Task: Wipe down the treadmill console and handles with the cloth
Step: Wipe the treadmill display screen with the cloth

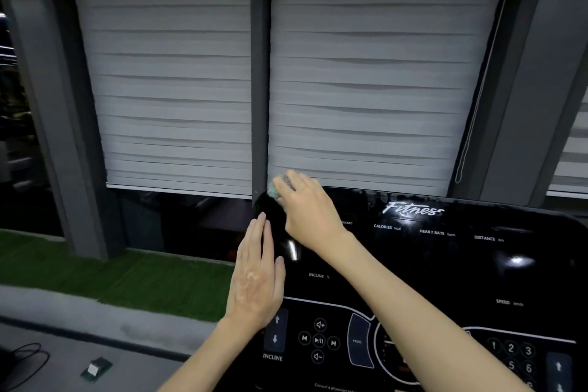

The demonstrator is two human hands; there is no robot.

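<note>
— Where is the cloth (273, 190) found?
— Crumpled and teal, it is gripped by the right hand (307, 210) at the glossy black console's (429, 267) top-left corner.
— The left hand (257, 277)?
— Laid flat, fingers straight, against the console's left edge.

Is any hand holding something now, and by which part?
The right hand holds the cloth, bunched under its fingers; which part cannot be told. The left hand holds nothing.

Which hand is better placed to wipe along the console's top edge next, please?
Probably the right hand: it holds the cloth at the console's top-left corner. The left hand lies flat against its left edge, holding nothing.
</note>
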